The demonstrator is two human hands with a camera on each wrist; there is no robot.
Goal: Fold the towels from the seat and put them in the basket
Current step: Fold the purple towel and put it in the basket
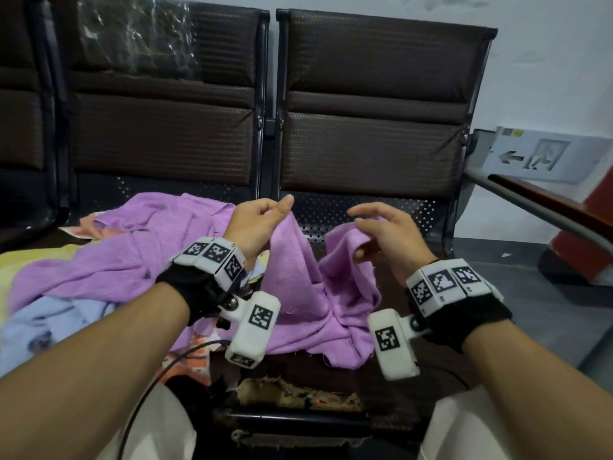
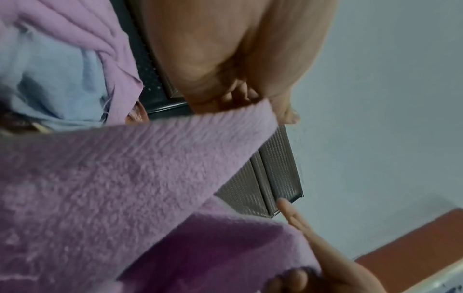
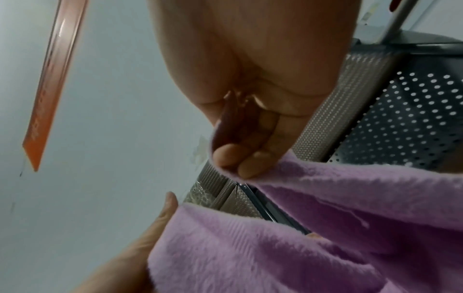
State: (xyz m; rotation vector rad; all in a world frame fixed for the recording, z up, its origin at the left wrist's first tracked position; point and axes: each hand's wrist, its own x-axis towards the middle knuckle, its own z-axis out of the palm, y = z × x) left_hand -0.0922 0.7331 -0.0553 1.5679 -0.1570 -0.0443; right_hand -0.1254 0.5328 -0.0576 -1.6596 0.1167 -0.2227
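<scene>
A: Which step is this?

B: Opening out the crumpled lilac terry towel (image 1: 298, 293), I judge. The left hand (image 1: 255, 224) pinches its edge, raised; the right hand (image 1: 384, 234) holds another edge, fingers curled.

A: Where's the towel?

B: Draped on the dark perforated metal seat (image 1: 365, 207), at six o'clock.

A: Next?

B: Probably finding two corners. No basket is visible.

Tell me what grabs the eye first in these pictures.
A purple towel lifted off the seat at centre, its top edge held by the left hand and the right hand. To the left, more towels lie heaped, purple over pale blue and yellow.
</scene>
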